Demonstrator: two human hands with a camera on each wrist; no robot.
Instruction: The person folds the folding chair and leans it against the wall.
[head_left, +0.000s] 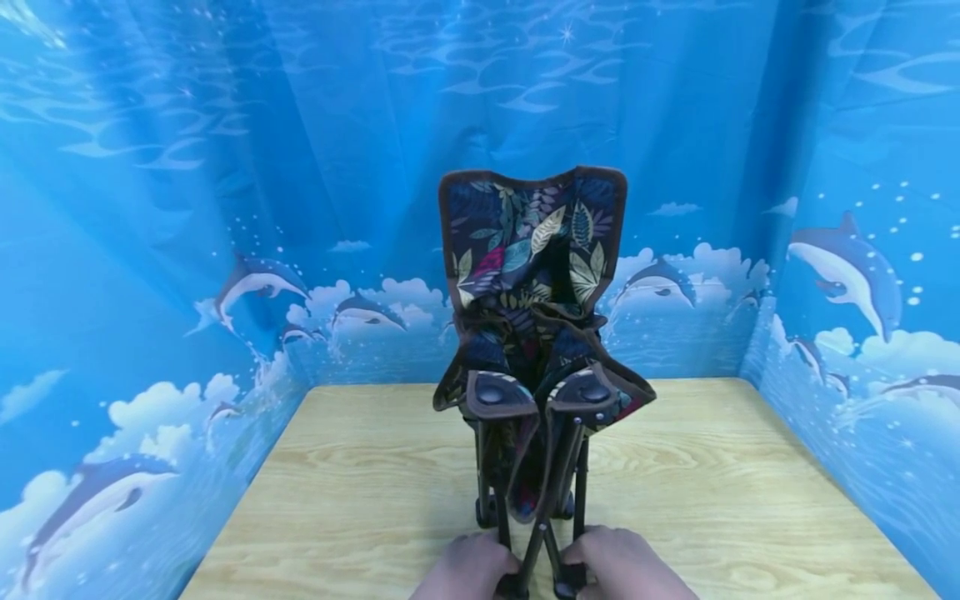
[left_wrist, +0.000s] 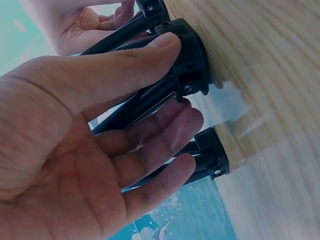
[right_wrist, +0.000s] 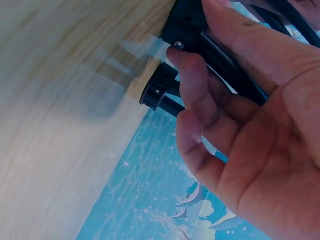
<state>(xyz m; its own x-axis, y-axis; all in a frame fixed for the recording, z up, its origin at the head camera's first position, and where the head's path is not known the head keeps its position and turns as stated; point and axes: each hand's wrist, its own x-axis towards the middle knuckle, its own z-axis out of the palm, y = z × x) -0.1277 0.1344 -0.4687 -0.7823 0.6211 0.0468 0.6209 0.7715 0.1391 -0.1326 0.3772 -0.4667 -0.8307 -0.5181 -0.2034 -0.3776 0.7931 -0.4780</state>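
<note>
A small folding chair (head_left: pixel 510 287) with dark leaf-print fabric stands upright on the wooden table, its black legs drawn close together and crossing at the front. At the near left foot (left_wrist: pixel 195 62), my left hand (head_left: pixel 471 565) pinches the black plastic between thumb and fingers. My right hand (head_left: pixel 624 563) grips the near right foot (right_wrist: pixel 185 25) in the same way. Behind each hand, a rear foot shows close to the tabletop, on the left (left_wrist: pixel 214 152) and on the right (right_wrist: pixel 159 86). Two armrests (head_left: pixel 498 393) with dark round recesses sit side by side.
The light wood table (head_left: pixel 360 475) runs out to both sides of the chair. Blue curtains (head_left: pixel 337 125) printed with dolphins and clouds hang along its back, left and right.
</note>
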